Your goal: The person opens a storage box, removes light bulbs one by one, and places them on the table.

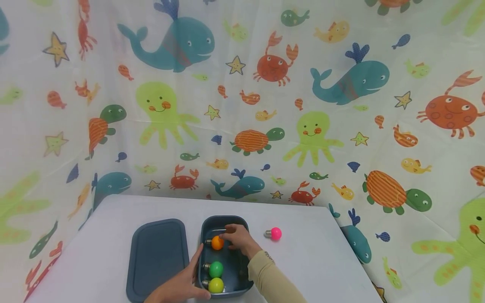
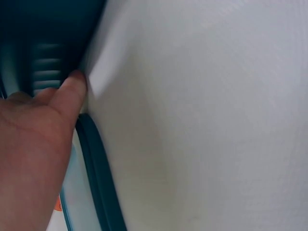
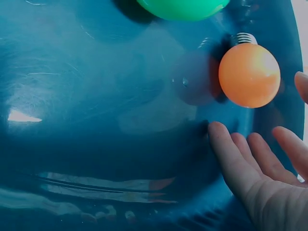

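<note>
Orange bulb [image 1: 217, 243] sits by unclenched right hand [image 1: 240, 238]; uncurled left hand [image 1: 182, 284] touches blue box [image 1: 233, 271].

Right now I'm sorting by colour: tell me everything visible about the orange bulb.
The orange bulb has a smooth, shiny round globe and a silvery, metallic-looking threaded base. It lies on its side in the dark blue container, beyond the green bulb in the head view, base toward the left wall; whether it touches that wall is unclear. The right hand is close, but the right wrist view shows no finger touching the globe.
</note>
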{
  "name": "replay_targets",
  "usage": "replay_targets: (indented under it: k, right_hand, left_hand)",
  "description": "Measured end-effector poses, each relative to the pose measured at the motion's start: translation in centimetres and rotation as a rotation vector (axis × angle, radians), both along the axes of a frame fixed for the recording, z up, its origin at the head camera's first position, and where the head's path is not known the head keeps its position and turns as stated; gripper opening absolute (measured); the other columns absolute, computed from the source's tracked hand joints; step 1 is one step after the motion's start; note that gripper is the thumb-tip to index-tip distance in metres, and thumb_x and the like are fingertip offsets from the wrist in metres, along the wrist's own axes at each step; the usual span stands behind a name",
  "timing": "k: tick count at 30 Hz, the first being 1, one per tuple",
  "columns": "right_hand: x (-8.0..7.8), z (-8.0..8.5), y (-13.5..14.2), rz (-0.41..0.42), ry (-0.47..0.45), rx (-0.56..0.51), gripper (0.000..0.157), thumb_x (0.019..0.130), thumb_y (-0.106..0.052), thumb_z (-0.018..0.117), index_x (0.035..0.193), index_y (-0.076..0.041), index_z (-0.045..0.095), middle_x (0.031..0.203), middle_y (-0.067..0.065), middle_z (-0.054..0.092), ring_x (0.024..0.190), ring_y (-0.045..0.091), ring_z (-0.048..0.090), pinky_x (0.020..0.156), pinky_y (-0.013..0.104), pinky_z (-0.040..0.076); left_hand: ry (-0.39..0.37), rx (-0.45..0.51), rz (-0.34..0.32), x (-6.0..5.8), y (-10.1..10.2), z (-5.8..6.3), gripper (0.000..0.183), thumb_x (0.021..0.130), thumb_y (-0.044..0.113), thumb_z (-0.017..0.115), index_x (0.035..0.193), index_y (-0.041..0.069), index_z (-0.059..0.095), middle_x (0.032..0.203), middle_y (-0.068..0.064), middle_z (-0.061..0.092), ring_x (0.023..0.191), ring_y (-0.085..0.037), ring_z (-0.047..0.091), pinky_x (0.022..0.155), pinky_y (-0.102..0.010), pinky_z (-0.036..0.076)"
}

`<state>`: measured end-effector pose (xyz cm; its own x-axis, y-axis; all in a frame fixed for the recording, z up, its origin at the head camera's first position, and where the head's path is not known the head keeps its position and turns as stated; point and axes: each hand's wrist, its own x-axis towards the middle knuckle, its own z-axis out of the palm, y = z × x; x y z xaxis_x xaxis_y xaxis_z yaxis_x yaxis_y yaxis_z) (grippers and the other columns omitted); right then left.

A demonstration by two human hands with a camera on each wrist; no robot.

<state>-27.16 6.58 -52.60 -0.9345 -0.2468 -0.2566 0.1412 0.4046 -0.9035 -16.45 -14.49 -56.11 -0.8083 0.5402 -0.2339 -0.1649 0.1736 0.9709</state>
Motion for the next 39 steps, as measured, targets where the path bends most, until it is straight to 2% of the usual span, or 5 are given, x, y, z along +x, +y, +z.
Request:
replay_targets:
  k: [5,13,19,28,39]
  right_hand:
    - [0.2,0.0,-0.2,0.002,0.015,0.008,0.051,0.088,-0.019,0.074,0.131,0.002,0.057,0.126,0.018,0.06,0.101,0.026,0.064,0.08,0.045,0.059]
    - [0.3,-0.1,-0.6,0.0,0.023,-0.002,0.048,0.086,-0.015,0.075,0.128,0.004,0.059,0.122,0.018,0.061,0.1,0.028,0.063,0.079,0.047,0.059]
    - [0.3,-0.2,-0.9,0.01,0.026,0.01,0.046,0.086,-0.014,0.075,0.127,0.004,0.059,0.121,0.018,0.062,0.099,0.028,0.063,0.079,0.047,0.059]
    - [0.3,-0.1,-1.1,0.033,0.039,0.017,0.045,0.086,-0.011,0.075,0.126,0.003,0.06,0.122,0.017,0.062,0.098,0.025,0.064,0.078,0.044,0.06]
    - [0.3,-0.1,-1.5,0.041,0.02,0.037,0.044,0.085,-0.011,0.075,0.125,0.002,0.061,0.119,0.014,0.063,0.096,0.023,0.064,0.079,0.041,0.06]
  left_hand:
    - [0.0,-0.002,0.0,0.0,0.0,0.2,0.119,0.086,0.019,0.076,0.153,0.015,-0.023,0.156,-0.034,-0.011,0.138,-0.052,0.02,0.108,-0.07,0.022]
    - [-0.003,0.083,-0.047,-0.3,-0.1,-0.4,0.117,0.09,0.018,0.072,0.15,0.015,-0.028,0.155,-0.033,-0.017,0.141,-0.053,0.008,0.111,-0.067,0.02]
    - [0.007,0.095,-0.06,-0.4,-0.2,-0.5,0.116,0.09,0.019,0.072,0.15,0.014,-0.028,0.155,-0.033,-0.018,0.142,-0.053,0.006,0.111,-0.067,0.02]
    - [-0.007,0.069,-0.038,-0.5,-0.2,-0.2,0.117,0.089,0.02,0.073,0.152,0.015,-0.025,0.156,-0.031,-0.017,0.142,-0.055,0.001,0.111,-0.067,0.019]
    - [0.041,0.018,-0.02,-0.3,-0.2,-0.3,0.119,0.087,0.024,0.076,0.153,0.016,-0.023,0.158,-0.029,-0.013,0.143,-0.053,0.003,0.11,-0.066,0.022]
